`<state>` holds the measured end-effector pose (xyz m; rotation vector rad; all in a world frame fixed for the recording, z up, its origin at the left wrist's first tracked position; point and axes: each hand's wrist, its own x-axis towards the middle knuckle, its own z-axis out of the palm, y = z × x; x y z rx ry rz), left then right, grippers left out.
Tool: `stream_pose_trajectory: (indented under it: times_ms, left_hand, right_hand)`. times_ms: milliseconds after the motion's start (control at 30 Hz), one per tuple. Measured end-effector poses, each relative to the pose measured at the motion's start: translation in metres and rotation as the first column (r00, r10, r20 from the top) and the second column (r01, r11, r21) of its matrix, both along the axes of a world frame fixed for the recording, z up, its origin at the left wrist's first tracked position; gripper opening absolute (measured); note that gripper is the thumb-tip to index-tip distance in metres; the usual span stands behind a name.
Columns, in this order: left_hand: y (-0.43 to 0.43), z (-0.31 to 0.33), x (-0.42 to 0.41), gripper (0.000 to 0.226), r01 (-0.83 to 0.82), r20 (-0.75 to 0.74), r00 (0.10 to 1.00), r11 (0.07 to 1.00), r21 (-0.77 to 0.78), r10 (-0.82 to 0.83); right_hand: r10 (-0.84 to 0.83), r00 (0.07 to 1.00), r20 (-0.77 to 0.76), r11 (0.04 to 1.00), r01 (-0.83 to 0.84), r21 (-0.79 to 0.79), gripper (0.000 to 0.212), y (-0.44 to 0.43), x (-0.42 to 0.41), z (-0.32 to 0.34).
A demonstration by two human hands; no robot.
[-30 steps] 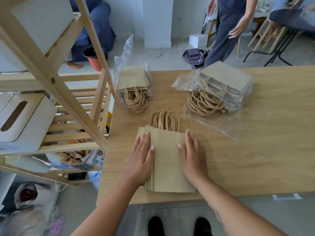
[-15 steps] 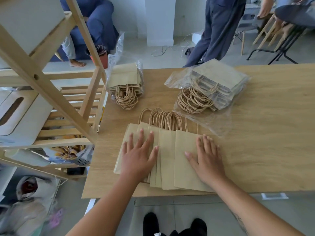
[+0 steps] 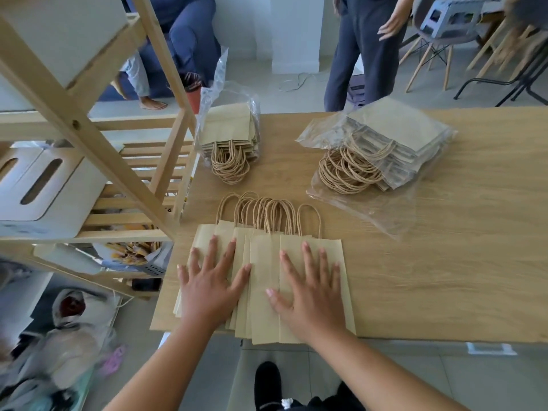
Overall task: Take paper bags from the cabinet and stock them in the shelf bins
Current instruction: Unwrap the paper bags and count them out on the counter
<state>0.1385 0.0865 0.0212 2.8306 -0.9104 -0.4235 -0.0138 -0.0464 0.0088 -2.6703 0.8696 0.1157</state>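
Fanned row of paper bags (image 3: 264, 280) lies flat at the near edge of the desk (image 3: 444, 262), twisted handles pointing away from the person. Left hand (image 3: 209, 287) rests palm-down on the left end of the fan, fingers spread. Right hand (image 3: 308, 292) rests palm-down on the right end, fingers spread. Neither hand grips anything. Two plastic-wrapped bundles (image 3: 385, 143) of bags sit farther back. Wooden shelf (image 3: 98, 149) stands left of the desk.
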Motion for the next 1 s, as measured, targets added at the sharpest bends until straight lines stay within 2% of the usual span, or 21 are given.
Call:
stream_pose_trajectory:
  times_ms: [67,167,267,433,533,633,733,1000]
  left_hand:
    - [0.001,0.007,0.006,0.081,0.025,0.038,0.999,1.000,0.016,-0.025]
    - [-0.011,0.009,0.002,0.080,0.161,0.097,0.982,0.987,0.000,-0.160]
    - [-0.028,0.002,-0.011,0.079,0.280,0.081,0.957,0.960,-0.007,-0.278]
    - [-0.059,0.001,-0.021,0.080,0.351,0.043,0.933,0.932,0.091,-0.356]
    - [-0.068,0.005,-0.024,0.077,0.356,0.046,0.931,0.928,0.105,-0.363]
    - [-0.064,0.007,-0.023,0.075,0.321,0.067,0.944,0.947,0.035,-0.322]
    - [-0.056,0.000,-0.022,0.074,0.278,0.097,0.955,0.960,0.019,-0.279]
    - [-0.059,-0.006,-0.025,0.083,0.252,0.087,0.963,0.966,0.050,-0.255]
  right_hand:
    - [-0.011,1.000,0.012,1.000,0.011,-0.006,0.076,0.005,0.006,-0.001]
    - [-0.033,0.999,0.013,0.999,0.033,-0.030,0.076,-0.004,-0.002,-0.005]
    - [-0.066,0.998,0.015,0.994,0.067,-0.082,0.076,-0.022,-0.025,-0.010]
    - [-0.142,0.983,-0.112,0.986,0.131,-0.105,0.075,-0.061,-0.056,-0.006]
    - [-0.187,0.972,-0.144,0.982,0.180,-0.058,0.072,-0.074,-0.061,0.003]
    - [-0.129,0.989,-0.078,0.992,0.127,-0.026,0.075,-0.061,-0.055,0.008]
    - [-0.078,0.996,-0.042,0.995,0.075,-0.063,0.076,-0.044,-0.051,0.001]
    - [-0.119,0.985,-0.127,0.984,0.099,-0.151,0.075,-0.066,-0.071,-0.004]
